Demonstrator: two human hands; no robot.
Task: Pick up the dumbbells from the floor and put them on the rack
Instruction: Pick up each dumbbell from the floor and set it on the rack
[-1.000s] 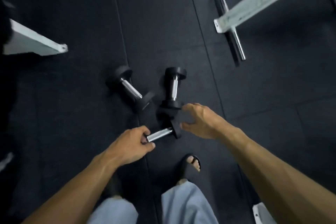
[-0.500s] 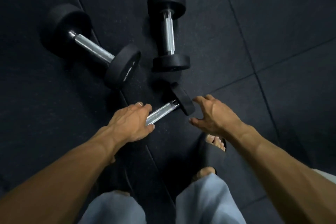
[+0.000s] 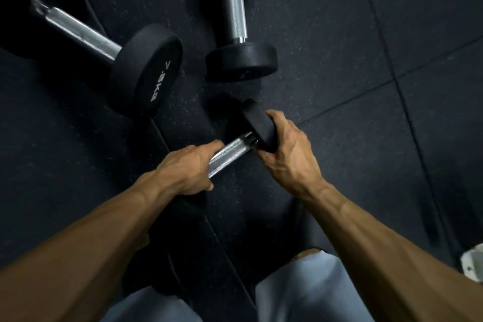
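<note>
Steel and rubber make the nearest dumbbell dense and rigid, so nothing will flex or give when it leaves the floor; the weight probably sits mostly in its two black end discs. Its knurled chrome handle looks like the surest place to hold, since the texture resists slipping, while the smooth rubber disc offers a wider but less secure purchase. It lies on the floor just in front of the person's knees, angled from near left to far right, its near end hidden under the left arm.

The left hand wraps the handle, fingers curled fully round the bar, a tight grip. The right hand cups the far right disc, fingers curled over its rim and thumb against the inner face by the collar. Both hands therefore have hold of the same dumbbell.

Two more wait further off: a larger dumbbell at far left, marked in kilograms, and an upright-lying middle dumbbell beyond it to the right. No rack is in view.
</note>
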